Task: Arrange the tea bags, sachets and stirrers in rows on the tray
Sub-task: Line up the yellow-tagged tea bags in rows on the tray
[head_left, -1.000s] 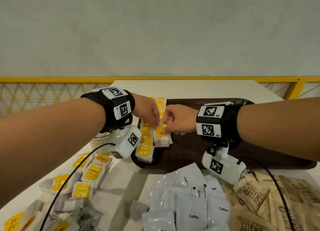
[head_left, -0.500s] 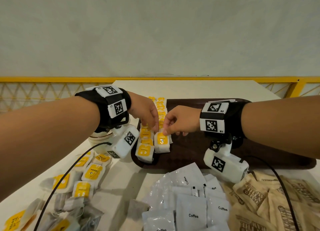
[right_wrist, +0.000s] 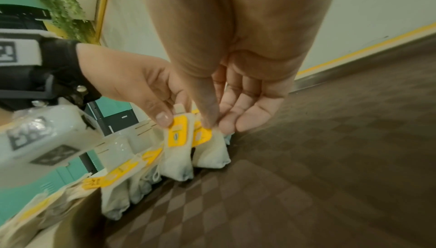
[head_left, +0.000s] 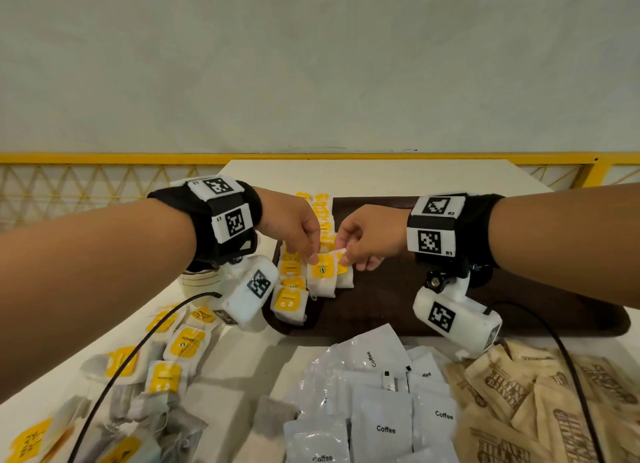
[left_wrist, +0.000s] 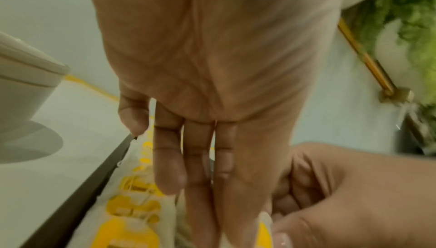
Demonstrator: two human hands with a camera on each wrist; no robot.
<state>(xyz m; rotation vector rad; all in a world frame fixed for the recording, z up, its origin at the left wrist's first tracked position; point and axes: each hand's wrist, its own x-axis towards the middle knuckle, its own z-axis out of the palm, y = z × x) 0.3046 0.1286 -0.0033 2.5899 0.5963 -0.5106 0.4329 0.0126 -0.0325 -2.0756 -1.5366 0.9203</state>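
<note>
Both hands meet over the left end of the dark brown rectangular tray (head_left: 433,299). Left hand (head_left: 292,225) pinches the top of a white tea bag with a yellow tag (head_left: 322,279), thumb on the tag. Right hand (head_left: 372,235) pinches the neighbouring white tea bag (right_wrist: 211,149) just right of it. Both bags sit at the near end of the tea-bag row (head_left: 325,220). White coffee sachets (head_left: 384,424) and brown paper sachets (head_left: 554,407) lie on the white table (head_left: 381,176), near side.

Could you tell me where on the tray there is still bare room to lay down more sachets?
The tray is bare right of the tea bag rows, under the right hand. Its left edge is crowded with tea bags, where both hands work.
</note>
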